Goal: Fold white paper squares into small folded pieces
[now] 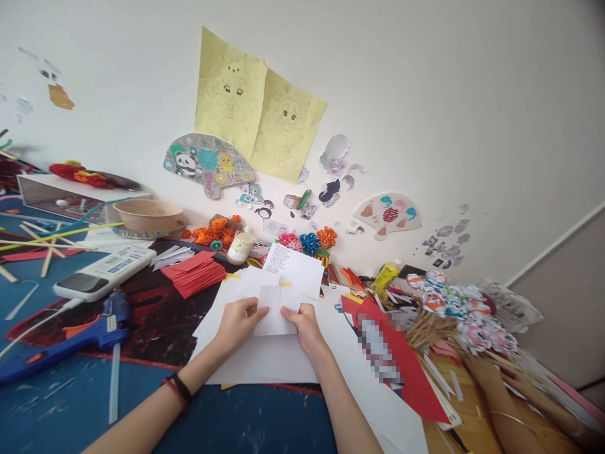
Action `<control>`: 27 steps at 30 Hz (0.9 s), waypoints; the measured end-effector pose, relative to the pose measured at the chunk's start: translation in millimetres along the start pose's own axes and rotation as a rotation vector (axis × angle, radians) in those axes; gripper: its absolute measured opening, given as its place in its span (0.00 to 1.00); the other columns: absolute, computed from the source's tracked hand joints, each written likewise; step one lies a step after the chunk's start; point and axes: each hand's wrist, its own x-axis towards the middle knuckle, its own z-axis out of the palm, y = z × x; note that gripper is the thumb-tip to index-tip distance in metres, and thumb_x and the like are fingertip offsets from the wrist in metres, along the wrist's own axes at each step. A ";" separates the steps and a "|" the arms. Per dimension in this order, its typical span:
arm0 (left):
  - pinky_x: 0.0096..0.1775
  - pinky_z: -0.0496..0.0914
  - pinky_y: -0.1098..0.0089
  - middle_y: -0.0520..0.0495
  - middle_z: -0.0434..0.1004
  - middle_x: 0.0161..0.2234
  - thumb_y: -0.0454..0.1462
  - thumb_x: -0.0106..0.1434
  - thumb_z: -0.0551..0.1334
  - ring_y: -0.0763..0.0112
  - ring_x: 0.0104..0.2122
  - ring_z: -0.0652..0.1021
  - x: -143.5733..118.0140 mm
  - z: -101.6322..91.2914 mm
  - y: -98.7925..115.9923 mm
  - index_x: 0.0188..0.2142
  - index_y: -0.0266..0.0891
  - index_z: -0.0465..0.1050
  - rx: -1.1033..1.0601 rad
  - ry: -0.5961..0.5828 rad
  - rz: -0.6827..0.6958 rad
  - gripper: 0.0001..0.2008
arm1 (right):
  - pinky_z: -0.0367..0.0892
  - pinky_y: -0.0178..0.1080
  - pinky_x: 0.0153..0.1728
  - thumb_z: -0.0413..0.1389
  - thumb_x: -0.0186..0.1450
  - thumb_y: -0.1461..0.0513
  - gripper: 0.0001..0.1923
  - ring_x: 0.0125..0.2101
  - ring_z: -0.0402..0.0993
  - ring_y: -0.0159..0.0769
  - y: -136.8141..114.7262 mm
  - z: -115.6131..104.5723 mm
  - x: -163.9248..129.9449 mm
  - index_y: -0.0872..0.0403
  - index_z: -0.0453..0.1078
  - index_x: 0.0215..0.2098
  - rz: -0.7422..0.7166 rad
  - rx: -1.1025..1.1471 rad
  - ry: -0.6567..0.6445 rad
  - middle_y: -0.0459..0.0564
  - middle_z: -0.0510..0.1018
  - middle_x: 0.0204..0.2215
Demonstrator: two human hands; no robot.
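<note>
Forearms angled inward, left hand (239, 323) and right hand (306, 323) side by side, fingers pinching white paper (274, 315)

White wall (472, 94) w/ pinned drawings (258, 116); daylight, probably.

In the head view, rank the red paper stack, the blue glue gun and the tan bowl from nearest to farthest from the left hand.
1. Red paper stack, just up-left of the left hand.
2. Blue glue gun, farther left.
3. Tan bowl, far back-left by the wall.

Left hand (241, 323) and right hand (305, 323) pinch small white paper (273, 314) over white sheets (265, 359), mid-desk; blue glue gun (66, 340) near left edge
</note>
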 end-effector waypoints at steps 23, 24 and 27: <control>0.28 0.55 0.74 0.57 0.57 0.17 0.50 0.58 0.55 0.74 0.22 0.63 -0.1 0.8 3.5 0.18 0.39 0.53 -0.054 0.010 -0.028 0.21 | 0.67 0.44 0.39 0.65 0.48 0.61 0.16 0.34 0.75 0.46 1.9 7.1 1.6 0.60 0.76 0.35 -0.045 -0.022 0.150 0.55 0.80 0.33; 0.28 0.55 0.74 0.57 0.57 0.17 0.50 0.58 0.55 0.74 0.22 0.63 -0.3 1.0 3.6 0.18 0.39 0.53 -0.060 0.009 -0.030 0.21 | 0.67 0.44 0.39 0.65 0.48 0.61 0.15 0.34 0.75 0.46 2.0 6.9 1.6 0.60 0.76 0.34 -0.048 -0.026 0.153 0.55 0.80 0.33; 0.28 0.55 0.74 0.57 0.58 0.17 0.50 0.58 0.55 0.74 0.22 0.63 -1.0 1.2 4.1 0.18 0.39 0.53 -0.080 0.006 -0.032 0.21 | 0.67 0.44 0.38 0.64 0.49 0.61 0.15 0.34 0.75 0.46 2.3 6.7 1.3 0.60 0.76 0.34 -0.056 -0.032 0.169 0.55 0.80 0.34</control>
